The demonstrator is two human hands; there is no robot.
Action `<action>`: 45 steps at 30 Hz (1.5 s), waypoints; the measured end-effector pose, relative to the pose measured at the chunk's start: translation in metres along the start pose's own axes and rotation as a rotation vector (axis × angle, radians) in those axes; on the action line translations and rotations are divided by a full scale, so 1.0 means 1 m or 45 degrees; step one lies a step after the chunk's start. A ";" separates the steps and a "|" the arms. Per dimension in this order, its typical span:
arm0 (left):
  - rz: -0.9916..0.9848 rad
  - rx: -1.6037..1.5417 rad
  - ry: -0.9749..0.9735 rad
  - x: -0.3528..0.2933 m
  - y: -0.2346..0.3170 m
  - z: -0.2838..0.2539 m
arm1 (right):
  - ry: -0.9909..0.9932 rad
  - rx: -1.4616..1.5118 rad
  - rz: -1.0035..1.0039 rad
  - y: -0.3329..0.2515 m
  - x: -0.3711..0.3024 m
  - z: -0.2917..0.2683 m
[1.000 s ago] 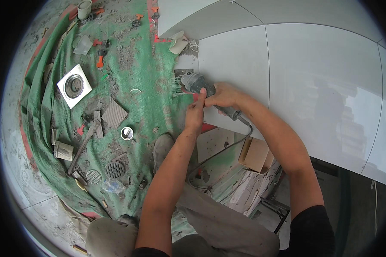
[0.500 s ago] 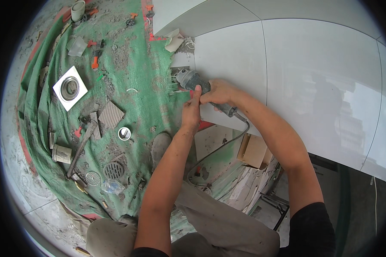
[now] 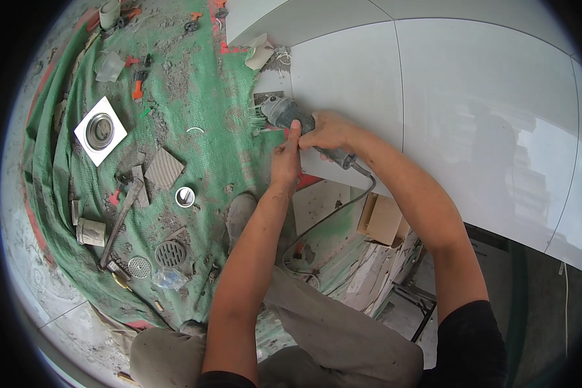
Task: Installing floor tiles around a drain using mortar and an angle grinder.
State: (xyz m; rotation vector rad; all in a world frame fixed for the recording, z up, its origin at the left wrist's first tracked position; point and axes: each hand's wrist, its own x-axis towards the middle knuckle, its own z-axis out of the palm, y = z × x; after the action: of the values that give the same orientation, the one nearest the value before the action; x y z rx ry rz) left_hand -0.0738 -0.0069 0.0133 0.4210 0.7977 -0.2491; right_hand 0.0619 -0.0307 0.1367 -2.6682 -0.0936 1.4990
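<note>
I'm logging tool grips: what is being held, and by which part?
A grey angle grinder: the right hand grips its body ahead of the cord; the left hand holds nearer the head.

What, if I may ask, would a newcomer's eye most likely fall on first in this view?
Probably the grey angle grinder near the centre, held by the left hand and right hand. Next might come the shiny square floor drain, lying at the left on the debris-strewn green woven sheet. The glossy pale tiles filling the upper right also stand out.
</note>
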 end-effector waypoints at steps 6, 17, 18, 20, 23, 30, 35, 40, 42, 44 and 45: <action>-0.002 0.018 0.012 0.000 0.000 -0.001 | -0.073 0.006 0.077 -0.004 -0.004 -0.002; -0.023 0.005 -0.019 -0.004 0.005 -0.002 | 0.020 -0.019 -0.026 0.006 0.001 0.000; -0.003 -0.011 -0.007 -0.006 0.006 0.002 | 0.022 -0.019 -0.022 0.008 0.002 -0.002; 0.019 -0.025 0.009 -0.006 0.006 0.001 | -0.012 -0.024 0.002 0.005 0.004 -0.002; -0.021 -0.038 -0.018 -0.002 0.006 -0.007 | -0.009 -0.014 -0.024 0.001 0.002 0.002; 0.012 -0.070 -0.014 -0.006 0.011 -0.002 | -0.064 -0.007 0.051 0.000 0.005 0.000; -0.008 -0.054 -0.049 -0.004 0.009 -0.001 | -0.057 0.019 0.049 0.001 0.001 0.000; -0.049 0.003 -0.117 -0.002 0.007 0.002 | -0.067 -0.003 0.094 0.005 -0.005 -0.006; -0.037 0.043 -0.108 -0.002 0.007 0.002 | -0.088 -0.004 0.093 -0.001 -0.009 -0.006; -0.028 0.083 -0.114 -0.002 0.007 0.005 | -0.038 0.076 0.079 -0.001 -0.022 -0.009; -0.024 0.100 -0.126 -0.003 0.006 0.008 | -0.029 0.076 0.083 0.003 -0.021 -0.011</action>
State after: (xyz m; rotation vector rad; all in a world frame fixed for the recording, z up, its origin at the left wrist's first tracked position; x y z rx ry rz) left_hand -0.0685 -0.0050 0.0220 0.4717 0.6970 -0.3173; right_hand 0.0600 -0.0359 0.1601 -2.6318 0.0365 1.5256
